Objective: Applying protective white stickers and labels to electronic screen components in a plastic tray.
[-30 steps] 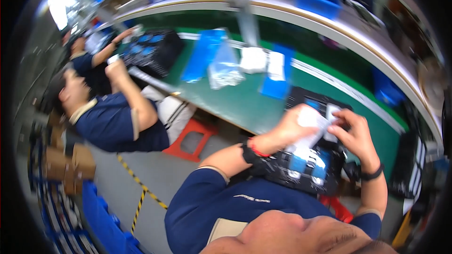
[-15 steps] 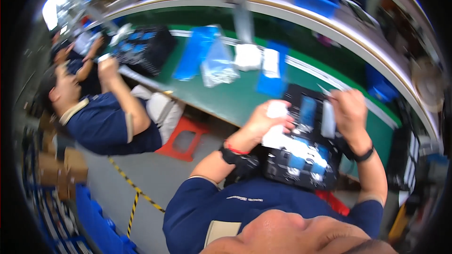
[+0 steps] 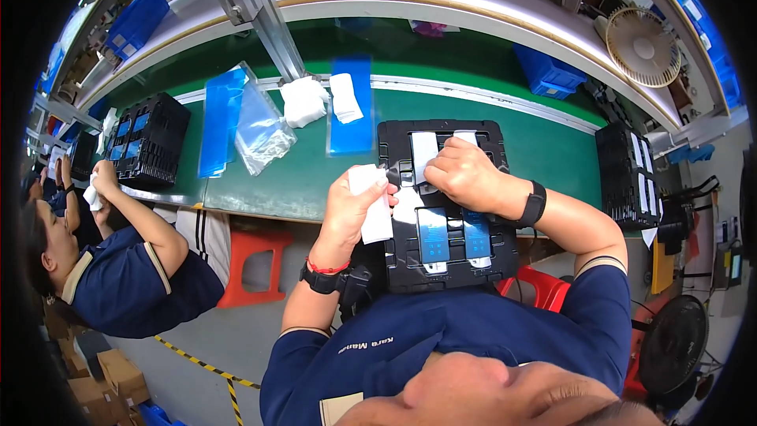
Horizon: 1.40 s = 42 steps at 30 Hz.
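A black plastic tray [image 3: 394,264] sits in front of me at the green workbench's near edge. Two blue-faced flat rectangular pieces [image 3: 434,235] lie in its near pockets; white-faced pieces [image 3: 424,150] occupy the far ones. My left hand [image 3: 341,209] is closed around a white folded wad [image 3: 377,225], cloth or paper, by the tray's left edge. Over the tray's far half, my right hand [image 3: 465,173] is closed beside a white-faced piece, knuckles up. Its fingertips are hidden, so what they pinch cannot be made out.
Left of the tray lie blue sheets [image 3: 217,138], a clear plastic bag [image 3: 264,134] and a white pile [image 3: 303,102]. Stacked black trays stand at left [image 3: 150,142] and right [image 3: 623,177]. A metal post [image 3: 264,20] rises behind. A co-worker [image 3: 142,264] sits left.
My view has swung, moving the bench scene leftward. My right hand has come from the tray's right side to over its far pockets. My left hand keeps the white wad.
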### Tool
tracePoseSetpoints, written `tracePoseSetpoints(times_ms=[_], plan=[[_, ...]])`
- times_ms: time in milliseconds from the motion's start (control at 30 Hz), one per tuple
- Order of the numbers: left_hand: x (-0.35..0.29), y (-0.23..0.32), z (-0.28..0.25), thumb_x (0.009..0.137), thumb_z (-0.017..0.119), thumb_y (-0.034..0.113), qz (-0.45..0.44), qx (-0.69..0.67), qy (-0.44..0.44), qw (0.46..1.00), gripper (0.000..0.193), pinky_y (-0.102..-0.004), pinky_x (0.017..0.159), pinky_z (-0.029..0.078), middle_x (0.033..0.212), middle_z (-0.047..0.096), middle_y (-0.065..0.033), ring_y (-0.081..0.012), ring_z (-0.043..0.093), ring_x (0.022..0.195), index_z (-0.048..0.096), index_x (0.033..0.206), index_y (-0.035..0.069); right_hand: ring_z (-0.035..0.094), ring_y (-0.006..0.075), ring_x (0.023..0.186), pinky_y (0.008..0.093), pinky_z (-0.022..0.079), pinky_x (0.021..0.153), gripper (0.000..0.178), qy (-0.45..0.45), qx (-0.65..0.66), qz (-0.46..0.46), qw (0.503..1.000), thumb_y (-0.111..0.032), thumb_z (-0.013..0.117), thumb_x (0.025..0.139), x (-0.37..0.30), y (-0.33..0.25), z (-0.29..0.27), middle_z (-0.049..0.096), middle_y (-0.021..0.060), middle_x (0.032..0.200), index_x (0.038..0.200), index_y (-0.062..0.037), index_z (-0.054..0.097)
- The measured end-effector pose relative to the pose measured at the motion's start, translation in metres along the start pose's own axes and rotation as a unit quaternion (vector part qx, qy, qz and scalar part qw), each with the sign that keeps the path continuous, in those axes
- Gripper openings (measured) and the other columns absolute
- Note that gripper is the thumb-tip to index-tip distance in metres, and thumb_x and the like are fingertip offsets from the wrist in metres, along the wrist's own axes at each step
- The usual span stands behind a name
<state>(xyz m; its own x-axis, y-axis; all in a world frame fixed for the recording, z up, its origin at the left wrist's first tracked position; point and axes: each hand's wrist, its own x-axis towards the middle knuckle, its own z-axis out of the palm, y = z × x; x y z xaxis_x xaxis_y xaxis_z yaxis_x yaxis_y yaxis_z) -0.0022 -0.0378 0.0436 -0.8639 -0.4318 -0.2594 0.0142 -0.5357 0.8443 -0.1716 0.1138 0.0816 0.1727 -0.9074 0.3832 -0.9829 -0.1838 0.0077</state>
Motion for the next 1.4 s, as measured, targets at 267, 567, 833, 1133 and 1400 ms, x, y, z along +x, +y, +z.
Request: tracePoseSetpoints(times_ms=[267,567,833,1133,1400], plan=[[0.004,-0.002,0.007,0.081,0.07,0.008,0.024,0.024,-0.013,0.999,0.019,-0.0251,0.06,0.051,0.078,0.063,-0.0049,-0.011,0.061,0.066,0.056,0.092,0.002,0.06,0.0285,0.072,0.0361,0.045,0.073,0.028,-0.078,0.098,0.057,0.99,-0.024,0.075,0.069,0.003,0.001,-0.024,0.062,0.0093,0.071,0.082,-0.0031,0.062],[0.004,-0.01,0.045,0.077,0.075,0.01,0.13,0.158,-0.146,0.968,0.019,-0.0218,0.062,0.046,0.08,0.062,-0.0001,-0.0047,0.055,0.071,0.058,0.083,0.005,0.06,0.0092,0.065,0.0263,0.048,0.06,0.019,-0.055,0.432,0.322,0.841,-0.018,0.071,0.079,0.001,-0.023,-0.05,0.066,0.007,0.071,0.082,-0.0002,0.065],[-0.008,0.0,0.026,0.086,0.057,0.001,-0.004,0.057,-0.115,0.992,0.031,-0.0266,0.061,0.049,0.085,0.059,-0.0094,-0.0134,0.056,0.068,0.049,0.116,0.0,0.061,0.0222,0.065,0.0323,0.047,0.06,0.009,0.163,0.134,0.301,0.93,-0.007,0.07,0.075,-0.058,-0.03,-0.08,0.063,0.0084,0.071,0.078,-0.0032,0.063],[-0.016,-0.009,0.025,0.09,0.05,0.0,-0.006,-0.008,-0.099,0.995,0.032,-0.0322,0.066,0.053,0.089,0.053,-0.0067,-0.0183,0.059,0.075,0.044,0.122,-0.002,0.062,0.0241,0.084,0.0366,0.05,0.074,0.015,0.096,-0.022,0.137,0.986,-0.008,0.061,0.066,-0.108,-0.099,-0.04,0.064,0.012,0.088,0.079,-0.0002,0.059],[-0.023,-0.006,0.031,0.091,0.051,0.002,-0.001,0.032,-0.092,0.995,0.028,-0.0305,0.066,0.051,0.08,0.057,-0.0076,-0.0166,0.059,0.071,0.047,0.118,0.0,0.061,0.0236,0.086,0.0361,0.049,0.076,0.015,0.095,-0.017,0.15,0.984,-0.007,0.06,0.065,-0.113,-0.108,-0.033,0.063,0.0115,0.089,0.079,-0.0002,0.058]])
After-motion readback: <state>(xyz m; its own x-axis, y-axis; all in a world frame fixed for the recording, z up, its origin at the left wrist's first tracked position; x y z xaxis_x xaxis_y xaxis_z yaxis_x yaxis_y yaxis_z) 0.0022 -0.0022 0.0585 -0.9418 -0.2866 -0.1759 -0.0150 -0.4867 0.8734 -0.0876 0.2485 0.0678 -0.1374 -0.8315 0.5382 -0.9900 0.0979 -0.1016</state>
